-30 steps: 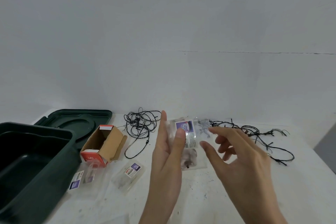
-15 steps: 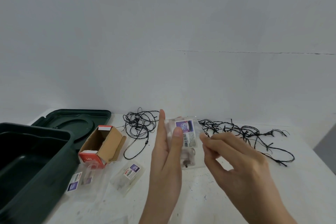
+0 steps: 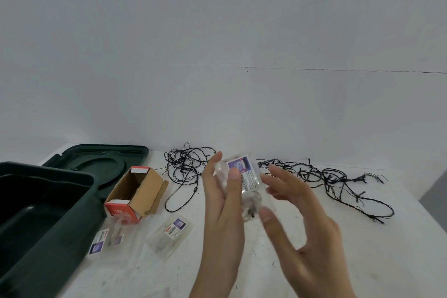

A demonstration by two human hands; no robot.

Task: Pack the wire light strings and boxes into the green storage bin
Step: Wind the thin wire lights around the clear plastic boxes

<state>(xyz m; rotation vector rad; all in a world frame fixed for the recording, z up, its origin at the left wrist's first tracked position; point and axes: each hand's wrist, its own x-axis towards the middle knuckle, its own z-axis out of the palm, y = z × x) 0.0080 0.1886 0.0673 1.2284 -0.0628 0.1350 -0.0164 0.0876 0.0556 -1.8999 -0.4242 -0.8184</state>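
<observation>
The light packet [image 3: 248, 178] is pinched between thumb and fingers of the left hand [image 3: 222, 205]; the right hand [image 3: 300, 220] hangs open beside it. Likely next: carry it left into the green bin [image 3: 55, 232].

Left hand [image 3: 223, 213] pinches clear packet [image 3: 247, 176], right hand [image 3: 309, 232] spread alongside

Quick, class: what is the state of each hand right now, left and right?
Left hand: holding the clear labelled packet, thumb against fingers.
Right hand: open, fingers spread beside the packet, holding nothing.
</observation>
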